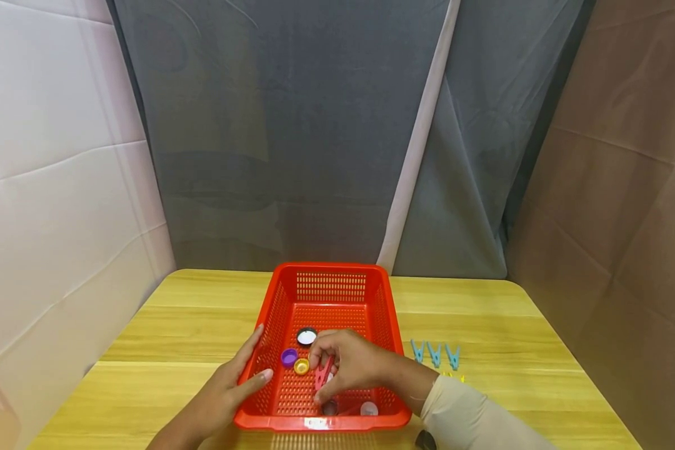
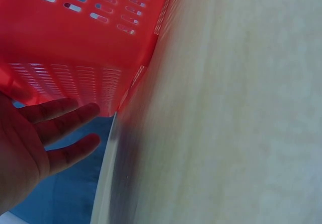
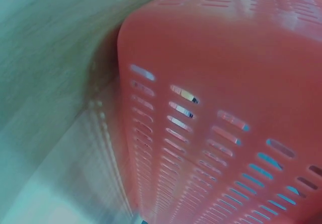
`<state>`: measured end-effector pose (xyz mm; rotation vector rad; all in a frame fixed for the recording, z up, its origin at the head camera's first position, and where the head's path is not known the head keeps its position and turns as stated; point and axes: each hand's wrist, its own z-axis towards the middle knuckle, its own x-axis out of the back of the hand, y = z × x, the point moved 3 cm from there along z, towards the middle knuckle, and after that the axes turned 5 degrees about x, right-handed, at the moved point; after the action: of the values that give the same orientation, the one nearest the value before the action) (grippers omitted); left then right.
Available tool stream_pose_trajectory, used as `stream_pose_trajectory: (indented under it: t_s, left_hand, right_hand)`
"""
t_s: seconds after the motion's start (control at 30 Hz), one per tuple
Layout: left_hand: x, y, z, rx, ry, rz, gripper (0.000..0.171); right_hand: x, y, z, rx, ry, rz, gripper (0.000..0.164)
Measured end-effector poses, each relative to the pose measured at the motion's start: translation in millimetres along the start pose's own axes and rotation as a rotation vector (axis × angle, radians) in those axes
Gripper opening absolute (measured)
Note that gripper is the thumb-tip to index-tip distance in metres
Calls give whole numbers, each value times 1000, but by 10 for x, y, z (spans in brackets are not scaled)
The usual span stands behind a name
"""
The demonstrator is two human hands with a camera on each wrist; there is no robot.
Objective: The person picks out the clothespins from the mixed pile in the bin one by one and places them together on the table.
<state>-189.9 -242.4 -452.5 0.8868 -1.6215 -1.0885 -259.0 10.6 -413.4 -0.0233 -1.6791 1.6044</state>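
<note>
A red plastic basket [image 1: 333, 267] with slotted walls stands at the front of the table. My right hand [image 1: 351, 359] reaches inside and pinches a pinkish-red clothespin [image 1: 323, 375] low over the basket's floor. My left hand [image 1: 225, 387] rests at the left rim, thumb over the inside and fingers along the outer wall; in the left wrist view its fingers [image 2: 68, 121] stretch out straight and spread. Near the right hand lie a black-rimmed white cap [image 1: 306, 337], a purple cap [image 1: 289, 357], a yellow cap [image 1: 301, 366], a dark round cap [image 1: 329, 407] and a whitish one [image 1: 369, 409].
Three teal clothespins [image 1: 434, 354] lie in a row on the wooden table [image 1: 202, 319], right of the basket. Yellow pieces [image 1: 454, 377] show just past the right forearm, partly hidden. A small dark object [image 1: 425, 440] sits at the front edge. Cloth walls [image 1: 315, 125] surround the table.
</note>
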Motion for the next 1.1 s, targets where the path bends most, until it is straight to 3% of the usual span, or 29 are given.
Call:
stream_pose_trajectory:
  t_s: [0.17,0.33,0.57,1.1]
  left_hand:
    - [2,-1,-3,-3,-3,-2,89]
    - [-1,9,-8,-2,-5,-1,89]
    - [-6,22,-12,9,-8,-8,90]
    - [-2,19,-17,-3,0,2,88]
  right_hand:
    - [2,7,-14,-4,-39,52,44]
    - [14,2,-20,9,-38,35,55]
    - [12,-26,-30,-37,-20,187,60]
    - [42,-18,-46,-104,-5,123,58]
